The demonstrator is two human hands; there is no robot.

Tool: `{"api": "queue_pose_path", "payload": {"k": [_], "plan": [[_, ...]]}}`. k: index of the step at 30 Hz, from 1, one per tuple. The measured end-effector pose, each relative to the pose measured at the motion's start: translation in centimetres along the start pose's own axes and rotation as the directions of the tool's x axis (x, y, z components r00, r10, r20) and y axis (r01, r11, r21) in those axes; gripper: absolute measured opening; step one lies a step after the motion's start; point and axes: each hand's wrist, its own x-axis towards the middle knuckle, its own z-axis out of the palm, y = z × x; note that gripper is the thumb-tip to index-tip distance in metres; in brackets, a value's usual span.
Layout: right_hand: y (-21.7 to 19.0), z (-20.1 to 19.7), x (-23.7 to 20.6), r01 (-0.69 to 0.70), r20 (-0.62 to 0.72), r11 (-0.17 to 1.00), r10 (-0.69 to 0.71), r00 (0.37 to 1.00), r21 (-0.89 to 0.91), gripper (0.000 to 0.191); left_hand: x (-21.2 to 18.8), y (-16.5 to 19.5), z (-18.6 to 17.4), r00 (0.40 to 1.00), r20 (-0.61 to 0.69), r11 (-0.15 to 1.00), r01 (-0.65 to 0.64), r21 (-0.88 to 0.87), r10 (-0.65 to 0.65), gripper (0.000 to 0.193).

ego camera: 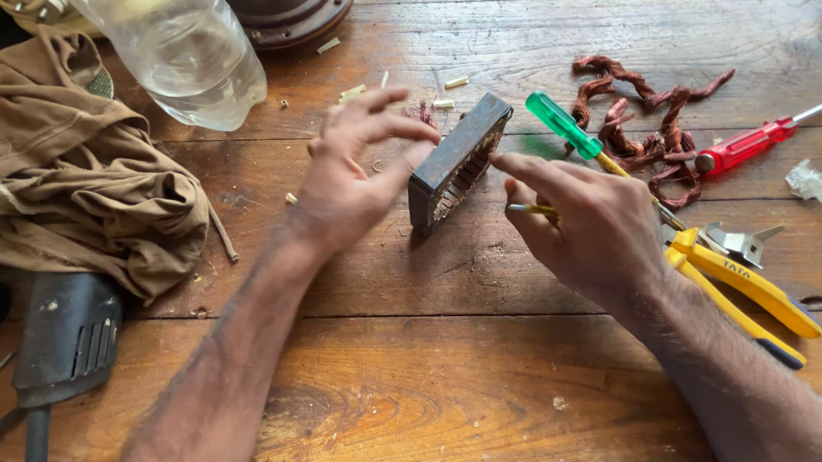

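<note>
Head view, frame centre: left hand (pixel 354 168) fingers spread against the motor stator (pixel 457 163); right hand (pixel 589 222) pinches its edge, gripping a green-handled screwdriver (pixel 572 132).

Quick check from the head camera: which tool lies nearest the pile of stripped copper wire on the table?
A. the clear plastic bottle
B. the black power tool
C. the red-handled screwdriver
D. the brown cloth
C: the red-handled screwdriver lies with its handle end right against the copper wire pile at the upper right, while the power tool, bottle and cloth sit far off on the left side of the table.

dull dark metal block (pixel 457 164) – rough worn wooden table (pixel 479 373).
</note>
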Motion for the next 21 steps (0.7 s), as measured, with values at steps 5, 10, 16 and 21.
{"api": "queue_pose_path", "payload": {"k": [5,10,16,21], "plan": [[-0.7,0.0,0.3,-0.110,0.106,0.993,0.106,0.989,0.034,0.038,0.2,-0.5,0.9,0.997,0.050,0.995,-0.054,0.086,0.050,0.028],[-1.1,0.0,0.7,-0.082,0.110,0.996,0.077,0.991,0.041,0.038,1.0,-0.6,1.3,0.986,0.053,0.957,-0.163,0.240,0.155,0.031],[-1.3,0.0,0.7,-0.098,0.109,0.995,0.099,0.989,-0.015,0.031,1.3,-1.0,1.4,0.976,0.117,0.960,-0.205,0.193,0.185,0.031],[-1.2,-0.4,1.0,-0.265,0.228,0.960,0.239,0.944,0.094,0.023,1.4,-1.8,1.6,0.956,0.143,0.932,-0.283,0.226,0.255,0.031]]}}
